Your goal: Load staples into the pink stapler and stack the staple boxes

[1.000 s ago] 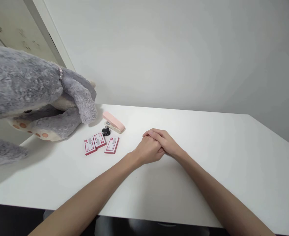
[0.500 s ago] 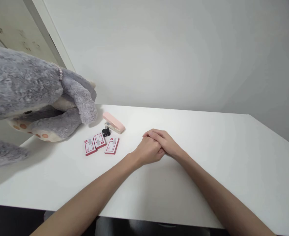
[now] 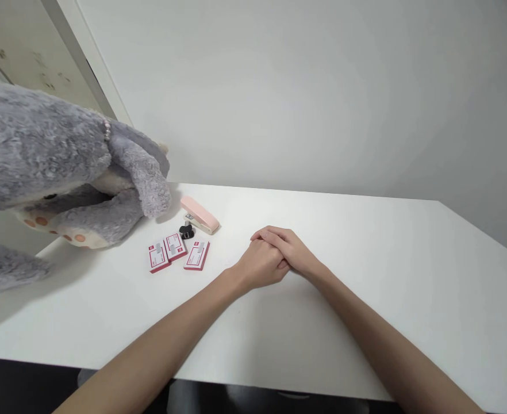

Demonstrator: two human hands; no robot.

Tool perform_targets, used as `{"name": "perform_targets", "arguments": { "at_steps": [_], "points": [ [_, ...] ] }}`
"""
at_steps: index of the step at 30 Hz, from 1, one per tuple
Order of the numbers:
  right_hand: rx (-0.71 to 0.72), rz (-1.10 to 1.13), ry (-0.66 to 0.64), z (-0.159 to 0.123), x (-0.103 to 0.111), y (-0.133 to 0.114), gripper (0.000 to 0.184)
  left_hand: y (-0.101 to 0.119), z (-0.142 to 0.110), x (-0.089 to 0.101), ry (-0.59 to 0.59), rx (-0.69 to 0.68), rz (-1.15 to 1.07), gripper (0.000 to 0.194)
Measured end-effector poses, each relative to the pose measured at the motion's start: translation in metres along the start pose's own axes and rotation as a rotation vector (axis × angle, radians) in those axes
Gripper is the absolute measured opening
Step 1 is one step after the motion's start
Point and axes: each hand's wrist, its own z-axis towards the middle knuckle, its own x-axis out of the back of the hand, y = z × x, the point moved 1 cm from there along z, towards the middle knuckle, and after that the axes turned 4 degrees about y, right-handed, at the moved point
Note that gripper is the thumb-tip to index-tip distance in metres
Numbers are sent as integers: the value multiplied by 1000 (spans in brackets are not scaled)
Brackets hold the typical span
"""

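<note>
My hands meet near the middle of the frame, forearms angling in from the lower corners. My right hand [image 3: 288,248] folds its grip over my left hand [image 3: 262,263], whose grip is curled closed, its fingers partly hidden. On the surface [image 3: 391,270], left of centre, lie the pink stapler [image 3: 200,215], a small black object [image 3: 187,232] and three red-and-white boxes [image 3: 196,255].

The left edge crops the plush toy [image 3: 59,144]; the boxes [image 3: 196,256] bear unreadable print.
</note>
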Motion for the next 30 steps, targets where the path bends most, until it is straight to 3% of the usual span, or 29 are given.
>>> {"name": "perform_targets", "arguments": {
  "at_steps": [30],
  "points": [
    [-6, -3, 10, -1, 0, -2, 35, 0, 0, 0, -7, 2, 3, 17]
  ]
}}
